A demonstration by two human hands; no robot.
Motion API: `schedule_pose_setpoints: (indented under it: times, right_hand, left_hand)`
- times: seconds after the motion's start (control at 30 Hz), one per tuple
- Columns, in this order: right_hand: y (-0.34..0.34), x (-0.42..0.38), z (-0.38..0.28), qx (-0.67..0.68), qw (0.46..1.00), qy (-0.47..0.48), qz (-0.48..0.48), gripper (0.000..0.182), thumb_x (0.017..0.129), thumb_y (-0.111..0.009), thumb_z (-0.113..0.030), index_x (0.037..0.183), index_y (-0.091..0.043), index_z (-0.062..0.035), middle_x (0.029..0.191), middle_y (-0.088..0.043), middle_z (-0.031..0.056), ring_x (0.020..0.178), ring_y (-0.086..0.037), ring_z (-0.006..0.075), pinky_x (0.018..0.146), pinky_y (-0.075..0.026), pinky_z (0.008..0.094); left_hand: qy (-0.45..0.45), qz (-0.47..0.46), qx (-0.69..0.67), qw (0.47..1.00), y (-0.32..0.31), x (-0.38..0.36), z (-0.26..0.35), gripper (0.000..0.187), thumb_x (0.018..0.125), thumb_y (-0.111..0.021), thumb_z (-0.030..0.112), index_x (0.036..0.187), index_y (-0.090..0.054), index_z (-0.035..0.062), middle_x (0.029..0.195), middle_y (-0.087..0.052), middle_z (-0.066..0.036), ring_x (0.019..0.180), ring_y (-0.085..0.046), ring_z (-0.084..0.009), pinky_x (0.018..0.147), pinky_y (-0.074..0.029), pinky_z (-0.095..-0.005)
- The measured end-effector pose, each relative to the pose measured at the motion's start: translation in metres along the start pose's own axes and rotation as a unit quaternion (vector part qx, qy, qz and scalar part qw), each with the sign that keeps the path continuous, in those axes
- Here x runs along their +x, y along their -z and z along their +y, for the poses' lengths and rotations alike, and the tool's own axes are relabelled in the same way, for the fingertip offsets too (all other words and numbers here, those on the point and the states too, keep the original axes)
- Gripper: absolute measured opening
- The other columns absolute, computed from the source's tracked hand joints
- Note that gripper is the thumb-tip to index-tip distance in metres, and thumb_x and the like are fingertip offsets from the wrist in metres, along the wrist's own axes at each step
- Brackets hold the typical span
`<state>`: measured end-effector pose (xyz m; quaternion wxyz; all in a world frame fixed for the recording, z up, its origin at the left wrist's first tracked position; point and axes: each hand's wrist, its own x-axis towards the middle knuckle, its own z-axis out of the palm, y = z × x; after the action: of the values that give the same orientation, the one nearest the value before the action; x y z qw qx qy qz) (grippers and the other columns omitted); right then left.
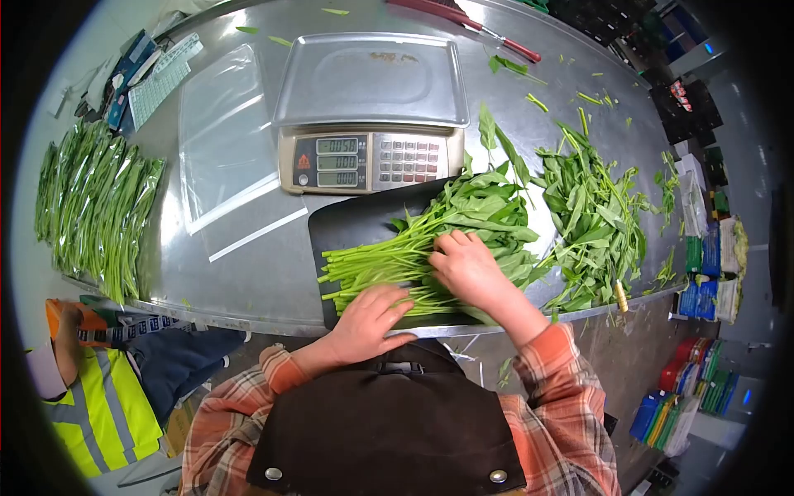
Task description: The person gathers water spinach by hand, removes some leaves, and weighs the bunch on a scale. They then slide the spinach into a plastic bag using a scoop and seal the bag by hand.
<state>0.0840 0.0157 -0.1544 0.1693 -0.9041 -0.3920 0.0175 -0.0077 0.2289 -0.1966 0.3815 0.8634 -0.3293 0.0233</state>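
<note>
A bunch of leafy greens (389, 248), which looks like water spinach, lies on a black mat (331, 223) with its cut stems pointing left. My right hand (465, 263) is on the bunch where stems meet leaves, its fingers curled into the greens. At the near side of the stems rests my left hand (370, 322), slightly blurred, fingers stretched out and thumb apart. Beyond the mat stands a scale (370, 161) with a metal pan and a lit display. To the right a second, looser heap of the same greens (600, 211) lies on the steel table (248, 285).
Bagged greens (99, 211) are stacked at the table's left end, beside clear plastic bags (223, 132). A red-handled tool (517, 48) lies at the far edge. Cut scraps are scattered at right. A person in a yellow vest (103, 413) is at lower left.
</note>
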Motion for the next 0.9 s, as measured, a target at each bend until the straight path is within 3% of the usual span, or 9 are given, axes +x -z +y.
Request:
schedule_pose_setpoints:
  times: [0.07, 0.17, 0.3, 0.47, 0.6, 0.7, 0.77, 0.8, 0.9]
  right_hand:
    - [-0.011, -0.007, 0.018, 0.023, 0.999, 0.003, -0.043, 0.02, 0.073, -0.068, -0.012, 0.092, -0.062, -0.007, 0.09, -0.059, 0.0093, 0.086, -0.057, 0.029, 0.076, -0.046, 0.0396]
    - [0.01, 0.011, 0.035, 0.093, 0.994, -0.054, 0.025, 0.021, 0.074, -0.067, -0.013, 0.094, -0.062, -0.0059, 0.095, -0.059, 0.0081, 0.095, -0.055, 0.0277, 0.083, -0.044, 0.0398]
    - [-0.008, 0.059, 0.053, -0.068, 0.996, -0.056, 0.007, 0.03, 0.077, -0.064, -0.013, 0.105, -0.058, -0.0042, 0.104, -0.058, 0.0111, 0.09, -0.057, 0.0294, 0.079, -0.047, 0.0409]
    - [0.016, 0.09, 0.028, -0.099, 0.961, -0.192, -0.173, 0.03, 0.074, -0.069, -0.02, 0.098, -0.056, -0.0075, 0.094, -0.053, 0.0123, 0.093, -0.055, 0.0322, 0.082, -0.043, 0.041]
    - [-0.018, 0.073, 0.06, -0.137, 0.984, -0.111, -0.032, 0.019, 0.074, -0.068, -0.02, 0.087, -0.06, -0.0085, 0.088, -0.056, 0.0111, 0.077, -0.059, 0.0325, 0.074, -0.045, 0.0406]
    - [-0.008, 0.073, 0.075, -0.063, 0.997, -0.027, -0.035, 0.014, 0.077, -0.066, -0.018, 0.085, -0.061, -0.0085, 0.08, -0.06, 0.0121, 0.076, -0.06, 0.0328, 0.071, -0.047, 0.0407]
    - [0.035, 0.091, 0.069, -0.064, 0.99, -0.1, -0.081, 0.013, 0.08, -0.064, -0.017, 0.091, -0.061, -0.0103, 0.076, -0.062, 0.0146, 0.074, -0.061, 0.0337, 0.066, -0.048, 0.0409]
    - [0.053, 0.104, 0.077, -0.082, 0.99, -0.103, -0.052, 0.014, 0.082, -0.063, -0.017, 0.095, -0.062, -0.0112, 0.078, -0.062, 0.0171, 0.073, -0.061, 0.0356, 0.062, -0.049, 0.0412]
    - [0.124, 0.17, 0.092, -0.041, 0.99, -0.117, -0.063, 0.017, 0.084, -0.062, -0.02, 0.094, -0.063, -0.0073, 0.081, -0.063, 0.0181, 0.075, -0.061, 0.0365, 0.065, -0.048, 0.0411]
  left_hand:
    - [-0.023, -0.06, -0.006, 0.998, -0.008, -0.006, -0.001, 0.054, 0.072, -0.073, 0.03, 0.113, -0.055, 0.0003, 0.119, -0.051, -0.016, 0.113, -0.048, -0.0316, 0.098, -0.038, -0.0422]
    - [-0.029, -0.119, 0.034, 0.992, -0.014, -0.001, 0.002, 0.041, 0.074, -0.065, 0.021, 0.109, -0.056, -0.0003, 0.12, -0.05, -0.018, 0.116, -0.046, -0.0316, 0.098, -0.038, -0.0404]
    - [-0.043, -0.134, 0.066, 0.988, -0.026, 0.003, 0.001, 0.021, 0.077, -0.052, 0.012, 0.093, -0.058, -0.0008, 0.12, -0.051, -0.018, 0.114, -0.046, -0.0307, 0.095, -0.04, -0.0383]
    - [-0.051, -0.148, 0.005, 0.988, -0.018, -0.008, -0.013, 0.022, 0.076, -0.054, 0.011, 0.094, -0.058, 0.0008, 0.118, -0.054, -0.016, 0.109, -0.05, -0.0301, 0.091, -0.043, -0.0389]
    - [-0.061, -0.149, 0.0, 0.987, -0.012, -0.018, -0.022, 0.025, 0.074, -0.055, 0.011, 0.097, -0.059, 0.0017, 0.114, -0.057, -0.015, 0.105, -0.053, -0.0289, 0.083, -0.047, -0.037]
    - [-0.089, -0.166, 0.031, 0.982, 0.012, -0.004, -0.017, 0.019, 0.077, -0.054, 0.014, 0.09, -0.059, 0.0019, 0.109, -0.059, -0.016, 0.095, -0.058, -0.0263, 0.078, -0.05, -0.0356]
    - [-0.122, -0.127, 0.093, 0.98, 0.04, 0.014, -0.012, 0.021, 0.075, -0.055, 0.014, 0.092, -0.059, 0.0028, 0.101, -0.062, -0.014, 0.087, -0.06, -0.0238, 0.075, -0.05, -0.0318]
    - [-0.127, -0.104, 0.123, 0.979, 0.055, 0.023, -0.007, 0.021, 0.074, -0.055, 0.014, 0.092, -0.059, 0.0032, 0.099, -0.063, -0.014, 0.087, -0.06, -0.0235, 0.074, -0.049, -0.0309]
    - [-0.157, 0.002, 0.202, 0.967, 0.101, 0.066, -0.018, 0.02, 0.072, -0.055, 0.014, 0.09, -0.059, 0.0045, 0.096, -0.064, -0.01, 0.085, -0.06, -0.0219, 0.073, -0.048, -0.0303]
